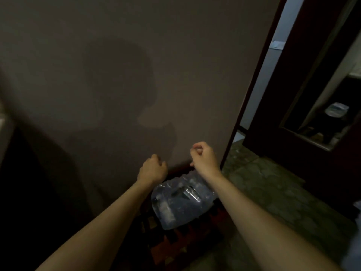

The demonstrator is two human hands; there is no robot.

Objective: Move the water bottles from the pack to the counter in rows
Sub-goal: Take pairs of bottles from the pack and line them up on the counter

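A pack of water bottles (180, 200) wrapped in clear plastic lies on a dark red patterned surface (175, 245) low in the middle of the view, against a grey wall. My left hand (153, 169) hovers above the pack's far left corner with its fingers curled and nothing in them. My right hand (203, 155) is raised above the pack's far right side, also curled into a loose fist and holding nothing. Both forearms reach in from the bottom of the frame. No counter is visible.
A large grey wall (117, 75) fills most of the view, with my shadow on it. A dark door frame (252, 94) stands to the right, beside a mirror in a dark frame (322, 106). Greenish patterned floor (273, 192) spreads at the right.
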